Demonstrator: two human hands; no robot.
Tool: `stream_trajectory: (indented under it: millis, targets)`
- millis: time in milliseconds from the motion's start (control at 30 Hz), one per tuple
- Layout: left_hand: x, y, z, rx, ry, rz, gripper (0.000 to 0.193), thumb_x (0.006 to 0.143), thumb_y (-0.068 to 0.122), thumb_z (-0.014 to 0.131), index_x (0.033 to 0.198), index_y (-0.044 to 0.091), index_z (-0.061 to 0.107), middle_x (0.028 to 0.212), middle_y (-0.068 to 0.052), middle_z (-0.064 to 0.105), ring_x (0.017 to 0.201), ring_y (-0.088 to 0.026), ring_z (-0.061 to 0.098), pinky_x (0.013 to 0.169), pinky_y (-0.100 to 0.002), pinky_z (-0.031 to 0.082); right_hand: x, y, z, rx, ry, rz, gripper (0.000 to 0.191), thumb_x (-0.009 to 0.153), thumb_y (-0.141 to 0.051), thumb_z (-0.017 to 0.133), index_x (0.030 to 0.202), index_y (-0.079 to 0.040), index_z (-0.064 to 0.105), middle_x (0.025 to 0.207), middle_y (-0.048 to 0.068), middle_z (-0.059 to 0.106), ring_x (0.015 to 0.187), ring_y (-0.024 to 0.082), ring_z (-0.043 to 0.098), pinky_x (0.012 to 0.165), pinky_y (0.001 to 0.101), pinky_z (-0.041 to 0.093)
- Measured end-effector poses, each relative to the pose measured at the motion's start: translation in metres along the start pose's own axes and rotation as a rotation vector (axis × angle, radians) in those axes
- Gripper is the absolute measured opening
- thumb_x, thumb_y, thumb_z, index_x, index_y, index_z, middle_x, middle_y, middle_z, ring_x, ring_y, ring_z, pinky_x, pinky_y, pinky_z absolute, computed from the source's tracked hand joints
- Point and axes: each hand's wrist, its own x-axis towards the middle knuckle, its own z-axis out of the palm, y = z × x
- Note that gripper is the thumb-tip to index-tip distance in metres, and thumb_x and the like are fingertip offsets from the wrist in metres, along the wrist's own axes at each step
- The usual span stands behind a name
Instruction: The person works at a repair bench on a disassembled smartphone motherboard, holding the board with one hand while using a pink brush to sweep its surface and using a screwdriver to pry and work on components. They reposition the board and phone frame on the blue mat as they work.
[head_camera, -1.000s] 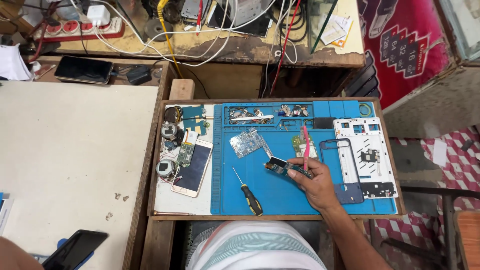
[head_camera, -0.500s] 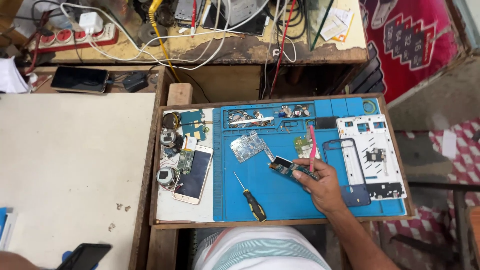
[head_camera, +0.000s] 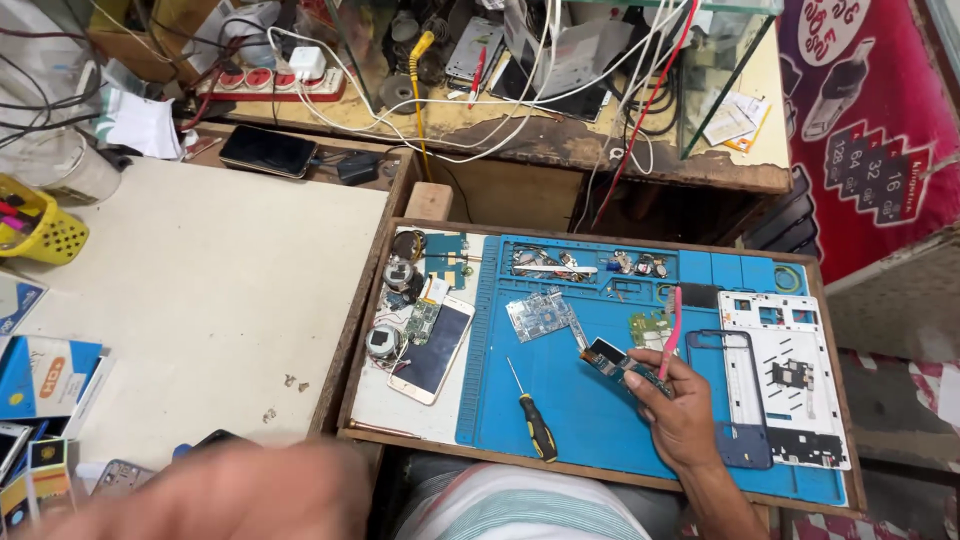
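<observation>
The pale worktop (head_camera: 200, 300) fills the left of the view, with a yellow perforated basket (head_camera: 40, 225) at its far left edge and a dark phone (head_camera: 268, 151) at its back. To its right a wooden tray (head_camera: 350, 340) carries a blue repair mat (head_camera: 580, 420). On the mat's right side lie a white phone frame (head_camera: 790, 375) and, overlapping it, a dark blue phone bezel (head_camera: 740, 400), both with their long axes running away from the person. A phone (head_camera: 432, 350) with a dark screen lies at the tray's left, tilted slightly.

The right hand (head_camera: 680, 415) is over the mat, fingers closed around a small dark circuit board (head_camera: 615, 362); the board's long axis runs diagonally, its free end pointing up and to the left. The same hand also pinches a pink tool (head_camera: 672, 335) that stands nearly upright, tip away from the person.

A black-and-yellow screwdriver (head_camera: 533, 425) lies left of that hand, blade pointing away and left.

The left hand (head_camera: 220, 495) is a blur at the bottom edge over the worktop; I cannot tell whether it is open or closed.
</observation>
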Motion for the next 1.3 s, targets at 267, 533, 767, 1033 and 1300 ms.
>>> stream_trajectory:
  millis: [267,533,767,1033,1300]
  targets:
    - [-0.175,-0.022,0.031,0.017,-0.707,-1.186,0.044,0.09,0.019,0.084,0.13,0.009,0.068,0.126,-0.009,0.07,0.103,-0.017,0.07,0.092,-0.03,0.059,0.001,-0.013,0.011,0.02,-0.023,0.034,0.051,0.084,-0.002,0.075,0.133,0.003,0.06,0.101,0.008,0.07,0.06,0.002,0.05,0.045,0.0178,0.035]
    - [-0.231,-0.025,0.011,-0.283,-0.885,-1.469,0.057,0.08,0.012,0.088,0.132,0.005,0.067,0.12,-0.009,0.074,0.087,-0.014,0.067,0.071,-0.027,0.057,0.016,-0.016,0.049,0.052,-0.106,0.081,0.056,0.084,-0.002,0.077,0.136,-0.001,0.058,0.098,0.007,0.071,0.06,0.001,0.052,0.045,0.0163,0.034]
    - [-0.279,-0.022,-0.007,-0.512,-0.488,-1.815,0.033,0.096,0.004,0.073,0.128,-0.003,0.066,0.103,-0.013,0.074,0.086,-0.016,0.075,0.075,-0.026,0.064,0.023,-0.01,0.064,-0.06,-0.17,-0.06,0.054,0.088,-0.004,0.077,0.138,0.0,0.056,0.106,0.009,0.073,0.083,0.004,0.065,0.067,0.0181,0.048]
    - [-0.273,-0.047,-0.014,-0.238,0.001,-1.737,0.038,0.095,0.004,0.068,0.131,-0.001,0.061,0.104,-0.015,0.073,0.084,-0.021,0.076,0.072,-0.028,0.066,0.01,-0.02,0.046,-0.386,-0.022,-0.226,0.041,0.103,-0.024,0.061,0.139,-0.005,0.06,0.108,0.006,0.075,0.066,0.009,0.053,0.055,0.027,0.043]
    - [-0.277,-0.046,-0.012,-0.189,0.047,-1.701,0.037,0.1,0.004,0.065,0.135,-0.006,0.059,0.113,-0.017,0.071,0.096,-0.024,0.075,0.082,-0.029,0.064,-0.012,-0.054,0.039,-1.343,0.048,-0.593,0.024,0.096,-0.021,0.068,0.118,-0.011,0.072,0.109,0.01,0.071,0.091,0.031,0.068,0.073,0.0423,0.054]
